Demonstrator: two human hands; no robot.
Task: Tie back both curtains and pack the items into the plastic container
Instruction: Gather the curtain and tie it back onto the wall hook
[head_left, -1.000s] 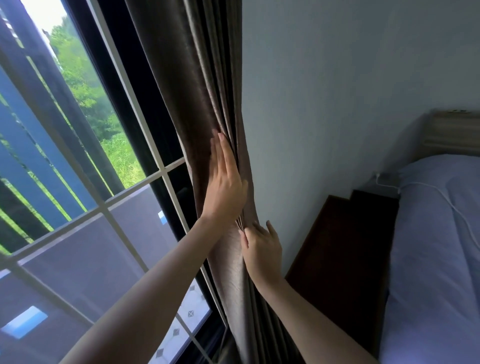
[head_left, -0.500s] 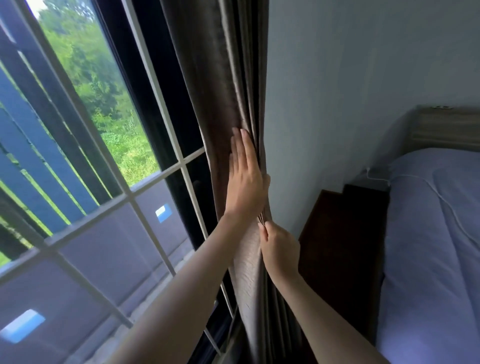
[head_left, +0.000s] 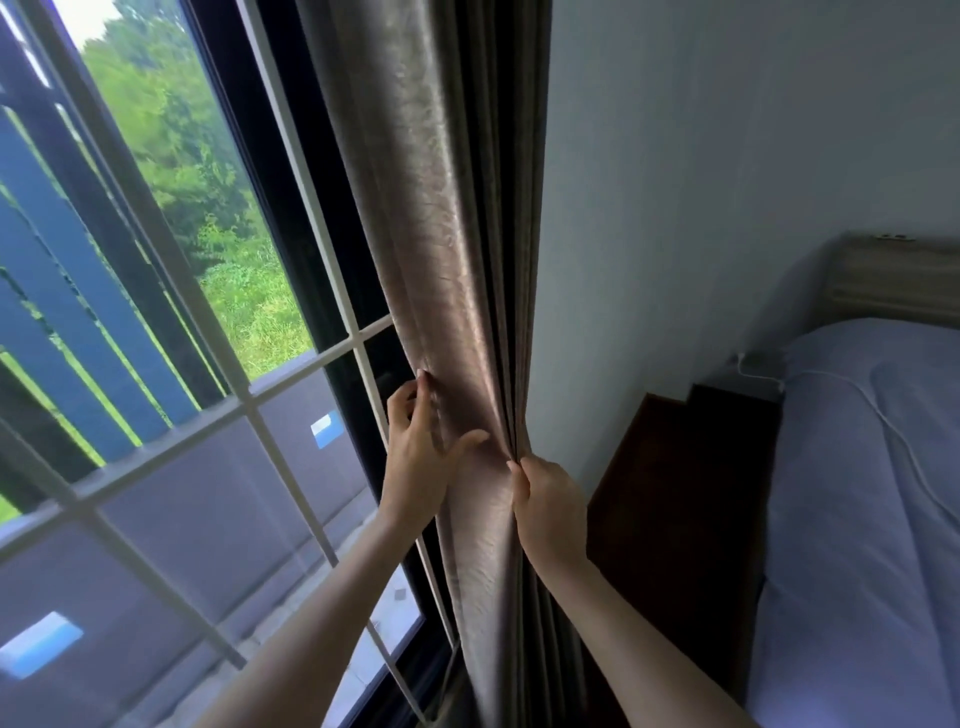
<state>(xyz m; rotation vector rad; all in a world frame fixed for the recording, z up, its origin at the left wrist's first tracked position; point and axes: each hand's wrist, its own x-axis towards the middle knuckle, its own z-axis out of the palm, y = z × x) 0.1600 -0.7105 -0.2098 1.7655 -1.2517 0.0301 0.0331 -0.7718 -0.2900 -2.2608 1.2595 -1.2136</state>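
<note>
A brown-grey curtain (head_left: 447, 234) hangs gathered in folds between the window and the wall. My left hand (head_left: 418, 460) holds its left edge: the fingers curl behind the fabric and the thumb lies across the front. My right hand (head_left: 550, 512) grips the bunched folds on the curtain's right side, at about the same height. The two hands squeeze the curtain between them. No tie-back and no plastic container are in view.
A window with a white grille (head_left: 244, 405) fills the left. Right of the curtain is a pale wall (head_left: 675, 156), a dark wooden bedside table (head_left: 675, 493) and a bed with a blue cover (head_left: 872, 519). A white cable (head_left: 883, 421) runs over the bed.
My left hand left its flat rest on the curtain's front, dropped lower and curled round the left edge. My right hand kept its grip on the folds.
</note>
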